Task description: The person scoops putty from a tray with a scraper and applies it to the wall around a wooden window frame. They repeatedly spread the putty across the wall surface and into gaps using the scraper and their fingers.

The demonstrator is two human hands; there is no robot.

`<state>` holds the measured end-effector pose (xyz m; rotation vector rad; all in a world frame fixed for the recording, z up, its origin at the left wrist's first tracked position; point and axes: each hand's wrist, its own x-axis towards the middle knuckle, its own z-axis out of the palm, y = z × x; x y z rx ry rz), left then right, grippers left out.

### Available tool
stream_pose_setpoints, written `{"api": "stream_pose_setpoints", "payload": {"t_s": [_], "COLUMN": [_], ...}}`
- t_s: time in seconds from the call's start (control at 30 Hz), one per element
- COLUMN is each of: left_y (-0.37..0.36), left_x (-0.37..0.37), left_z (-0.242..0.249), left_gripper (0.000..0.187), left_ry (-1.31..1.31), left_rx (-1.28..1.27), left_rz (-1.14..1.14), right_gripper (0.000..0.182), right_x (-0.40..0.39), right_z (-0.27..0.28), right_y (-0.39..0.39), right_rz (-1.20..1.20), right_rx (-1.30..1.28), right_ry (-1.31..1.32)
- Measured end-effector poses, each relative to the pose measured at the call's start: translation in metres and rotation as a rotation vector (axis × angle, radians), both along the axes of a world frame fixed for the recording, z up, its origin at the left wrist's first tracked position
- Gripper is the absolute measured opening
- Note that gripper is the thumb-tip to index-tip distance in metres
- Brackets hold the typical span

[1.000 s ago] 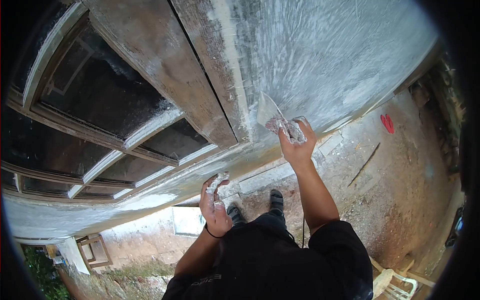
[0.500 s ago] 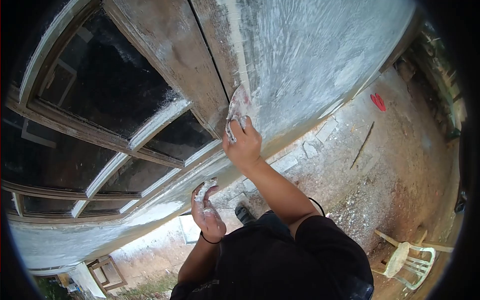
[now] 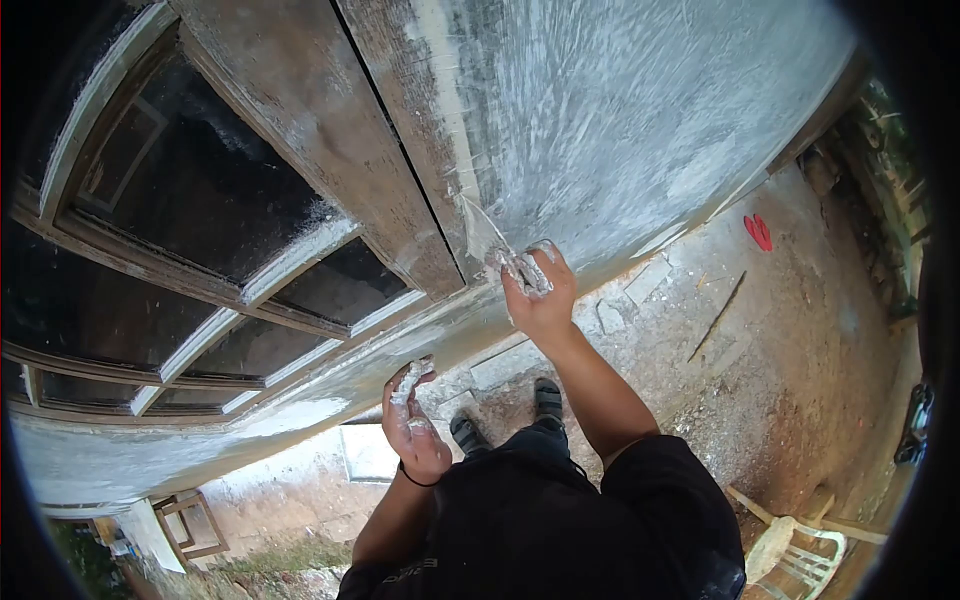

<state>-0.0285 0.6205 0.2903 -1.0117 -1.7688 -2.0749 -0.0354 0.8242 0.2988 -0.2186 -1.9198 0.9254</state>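
My right hand (image 3: 540, 298) grips a putty knife caked in white paste. Its thin triangular blade (image 3: 483, 232) touches the strip where the wooden window frame (image 3: 400, 130) meets the wall (image 3: 620, 110). White paste covers the fingers and the handle, so the grip is partly hidden. Lower and to the left, my left hand (image 3: 410, 430) is held palm up with its fingers curled around a lump of white putty (image 3: 408, 380). It stays apart from the wall. A pale filled line (image 3: 450, 100) runs along the frame's edge.
Glass panes (image 3: 200, 170) with whitened bars fill the left side. Below lie a white-topped board (image 3: 368, 453), a stick (image 3: 718, 315) and red flip-flops (image 3: 758, 232). A wooden chair (image 3: 790, 555) stands lower right. My sandalled feet (image 3: 548, 400) are near the wall's base.
My right hand has moved right and slightly down, turning the putty knife so its blade points up-left. My left hand keeps nearly the same pose. Both feet now show.
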Motion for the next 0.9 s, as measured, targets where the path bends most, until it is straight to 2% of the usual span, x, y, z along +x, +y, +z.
{"api": "stream_pose_setpoints", "payload": {"t_s": [0.1,0.2,0.43,0.67,0.9], "left_y": [0.014,0.031,0.038,0.015,-0.029], "left_x": [0.006,0.012,0.013,0.006,-0.003], "left_z": [-0.002,0.001,0.005,0.001,-0.005], "left_gripper": [0.052,0.053,0.052,0.047,0.051], "left_ry": [-0.043,-0.039,-0.020,-0.007,-0.016], "left_rx": [-0.037,-0.065,-0.079,-0.058,-0.069], "left_rz": [0.023,0.052,0.047,-0.001,0.004], "right_gripper": [0.013,0.013,0.013,0.014,0.020], "right_x": [-0.014,-0.017,-0.003,0.006,-0.038], "right_z": [-0.004,-0.015,-0.013,-0.012,-0.028], "right_y": [0.022,0.036,0.034,0.009,-0.052], "right_rz": [0.015,-0.103,-0.099,-0.172,-0.274], "right_rx": [-0.031,0.114,0.042,0.072,0.207], "right_ry": [0.079,0.101,0.090,0.138,0.066]}}
